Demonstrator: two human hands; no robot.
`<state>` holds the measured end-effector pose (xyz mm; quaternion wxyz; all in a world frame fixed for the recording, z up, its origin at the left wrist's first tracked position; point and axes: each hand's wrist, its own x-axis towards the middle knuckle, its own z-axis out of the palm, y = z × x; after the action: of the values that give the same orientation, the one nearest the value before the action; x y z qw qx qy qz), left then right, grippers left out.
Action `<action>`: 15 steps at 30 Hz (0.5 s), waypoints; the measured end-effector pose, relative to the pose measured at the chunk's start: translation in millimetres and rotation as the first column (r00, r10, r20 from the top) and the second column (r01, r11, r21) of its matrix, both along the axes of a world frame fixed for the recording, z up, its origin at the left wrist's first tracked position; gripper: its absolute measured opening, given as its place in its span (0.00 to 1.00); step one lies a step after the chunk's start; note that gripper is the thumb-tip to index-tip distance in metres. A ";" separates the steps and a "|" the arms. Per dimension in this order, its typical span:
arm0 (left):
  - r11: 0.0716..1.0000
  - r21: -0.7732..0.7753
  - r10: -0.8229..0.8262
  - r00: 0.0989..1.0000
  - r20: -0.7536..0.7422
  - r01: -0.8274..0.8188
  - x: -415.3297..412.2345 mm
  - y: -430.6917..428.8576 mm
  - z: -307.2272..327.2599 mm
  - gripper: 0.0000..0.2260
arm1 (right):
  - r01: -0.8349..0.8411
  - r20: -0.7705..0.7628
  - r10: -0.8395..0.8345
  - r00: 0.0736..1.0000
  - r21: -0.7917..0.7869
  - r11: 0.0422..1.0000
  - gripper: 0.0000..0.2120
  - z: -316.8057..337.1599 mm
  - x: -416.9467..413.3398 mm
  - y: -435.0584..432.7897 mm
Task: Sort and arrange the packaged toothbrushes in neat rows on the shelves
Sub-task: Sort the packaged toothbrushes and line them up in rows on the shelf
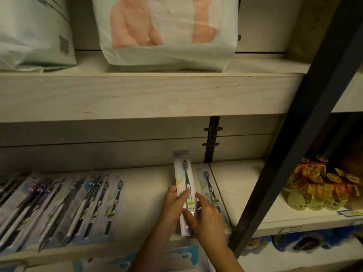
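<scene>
Right, wide view first: the top shelf carries two big white bags, and a dark post slants down the right side. Below it, the lower shelf is where the action is. On its left lies a row of toothbrush packs, overlapping and slanted, heads toward the back wall. Beyond the post, a cluster of jars with orange-wrapped tops.

Now the middle. Both forearms come up from the bottom edge and meet on one pack, a dark-handled brush with its head end up and tilted toward the back wall, its lower end over the shelf's front edge. The left hand grips the pack's left edge, thumb curled over the front. The right hand holds the lower right part, thumb across the face, forefinger straight along the right edge. Just beside it, flat on the shelf, a second pack lies partly under the right hand.
</scene>
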<state>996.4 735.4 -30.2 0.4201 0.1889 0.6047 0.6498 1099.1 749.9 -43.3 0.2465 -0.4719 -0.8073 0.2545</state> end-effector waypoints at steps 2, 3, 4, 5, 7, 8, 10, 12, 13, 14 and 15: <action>1.000 0.009 -0.025 0.999 -0.049 0.026 -2.4 2.6 2.0 0.05 | 0.008 -0.014 -0.008 1.000 0.011 1.000 0.22 3.8 2.3 8.0; 1.000 0.012 -0.013 0.996 -0.087 0.014 -5.6 3.3 2.9 0.04 | 0.019 -0.023 -0.019 1.000 -0.012 1.000 0.19 4.2 4.1 14.2; 1.000 0.017 0.028 0.991 -0.128 -0.026 -11.5 2.8 3.0 0.04 | 0.036 -0.025 -0.037 0.999 -0.049 0.998 0.17 3.7 6.2 20.9; 0.996 0.025 0.085 0.983 -0.165 -0.082 -18.9 0.8 2.8 0.04 | 0.051 -0.004 -0.051 0.999 -0.085 0.995 0.15 2.6 8.0 27.1; 0.985 0.035 0.174 0.962 -0.211 -0.171 -33.9 -7.1 3.2 0.05 | 0.058 0.079 -0.049 0.996 -0.127 0.990 0.14 -0.9 10.6 37.2; 0.980 0.039 0.198 0.954 -0.225 -0.195 -41.0 -12.3 3.0 0.06 | 0.058 0.123 -0.042 0.992 -0.127 0.990 0.14 -3.7 10.7 40.6; 0.972 0.047 0.233 0.944 -0.235 -0.229 -53.6 -21.2 -0.6 0.05 | 0.064 0.203 -0.041 0.978 -0.110 0.992 0.12 -7.7 8.8 43.5; 0.968 0.027 0.249 0.937 -0.244 -0.251 -61.7 -27.9 -4.7 0.05 | 0.068 0.274 -0.043 0.961 -0.084 0.994 0.12 -12.8 6.1 44.7; 0.966 0.017 0.256 0.936 -0.243 -0.260 -64.7 -30.4 -6.7 0.05 | 0.068 0.302 -0.045 0.952 -0.067 0.995 0.12 -15.7 4.3 45.1; 0.963 0.008 0.262 0.934 -0.241 -0.268 -67.3 -32.5 -9.1 0.04 | 0.066 0.327 -0.048 0.944 -0.044 0.997 0.13 -17.6 2.7 45.2; 0.961 -0.001 0.267 0.934 -0.239 -0.276 -69.0 -34.1 -10.9 0.04 | 0.065 0.349 -0.054 0.936 -0.020 0.998 0.13 -19.0 1.2 45.5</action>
<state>927.4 701.3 -41.2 0.2546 0.1722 0.6816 0.6640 1100.2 795.4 -62.2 0.1001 -0.5373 -0.8196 0.1721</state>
